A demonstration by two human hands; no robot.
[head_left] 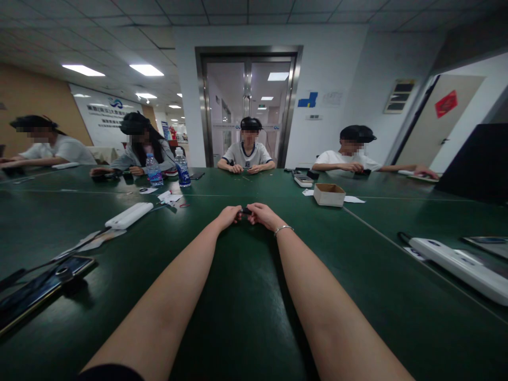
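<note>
Between hands (pixel 245 214): small dark object (pixel 246 211).

No lettering can be read anywhere; the white wall banner (pixel 106 117) carries a blue logo and rows of characters too blurred to make out. The red diamond sign (pixel 446 103) on the door and the 2 bottle labels (pixel 183 172) are likewise illegible.

Both arms outstretched; left hand (pixel 229 216) and right hand (pixel 262 214) meet fingertips.
</note>
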